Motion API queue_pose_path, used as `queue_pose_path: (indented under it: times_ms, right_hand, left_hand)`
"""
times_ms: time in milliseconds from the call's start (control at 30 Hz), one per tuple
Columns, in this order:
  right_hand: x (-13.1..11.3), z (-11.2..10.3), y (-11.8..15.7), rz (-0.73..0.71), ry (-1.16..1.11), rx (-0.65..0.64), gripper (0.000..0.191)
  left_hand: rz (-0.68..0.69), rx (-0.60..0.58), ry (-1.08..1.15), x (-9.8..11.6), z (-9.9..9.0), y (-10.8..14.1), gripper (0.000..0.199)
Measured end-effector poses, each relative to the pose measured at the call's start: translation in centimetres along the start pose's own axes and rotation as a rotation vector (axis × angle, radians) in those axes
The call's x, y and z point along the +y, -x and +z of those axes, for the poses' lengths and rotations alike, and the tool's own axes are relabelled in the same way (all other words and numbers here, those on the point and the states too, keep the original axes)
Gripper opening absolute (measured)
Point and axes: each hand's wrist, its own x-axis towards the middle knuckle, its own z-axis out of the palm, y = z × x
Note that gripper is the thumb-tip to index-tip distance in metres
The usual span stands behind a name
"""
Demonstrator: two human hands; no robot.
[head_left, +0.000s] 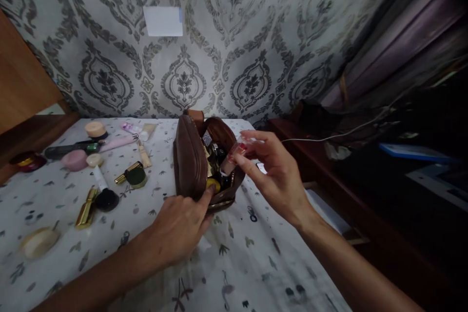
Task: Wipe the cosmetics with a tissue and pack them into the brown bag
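Observation:
A brown cosmetic bag stands unzipped on the patterned cloth, with several small items inside, among them a yellow round thing. My left hand grips the bag's near rim, its index finger reaching over the edge beside the yellow thing and its other fingers curled. Over the bag's right side, my right hand pinches a small clear, pinkish tube, which looks like a lip gloss. The tube is tilted, its lower end above the bag's opening. Fingers hide part of its upper end.
Several cosmetics lie left of the bag: a gold tube, a black round-ended item with a white handle, a dark green compact, a pink jar and a blurred beige item. A white cable runs at the right.

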Motion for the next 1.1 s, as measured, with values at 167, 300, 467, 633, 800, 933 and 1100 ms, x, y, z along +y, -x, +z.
queue_pose_path:
  times_ms: [167,300,467,633,800,933,1100]
  right_hand:
    - [1.3,1.0,-1.0,-0.042,0.184,-0.228,0.027]
    - [1.7,1.2,-1.4,-0.063,0.343,-0.351,0.022]
    - [1.8,1.2,-1.9,-0.172,0.536,-0.473,0.020]
    - [1.6,1.2,-2.3,-0.214,0.708,-0.621,0.003]
    - [0.7,1.3,-2.8,-0.248,0.750,-0.695,0.007]
    - [-0.4,1.4,-3.6,-0.220,0.787,-0.805,0.005]
    - [-1.2,1.7,-4.7,-0.126,0.837,-0.887,0.009]
  left_hand:
    - [0.009,-0.128,-0.012,0.3,-1.4,-1.2,0.029]
    - [0.051,-0.164,-0.044,0.2,-1.4,-1.7,0.027]
    - [0.069,-0.187,-0.076,0.0,-1.1,-1.9,0.024]
    - [0.037,-0.198,-0.044,-0.1,-1.4,-1.8,0.021]
    - [0.041,-0.218,-0.038,-0.3,-1.5,-1.6,0.025]
    - [0.052,-0.205,-0.049,-0.3,-1.0,-1.5,0.026]
    - [0.015,-0.195,-0.024,-0.1,-0.9,-1.3,0.027]
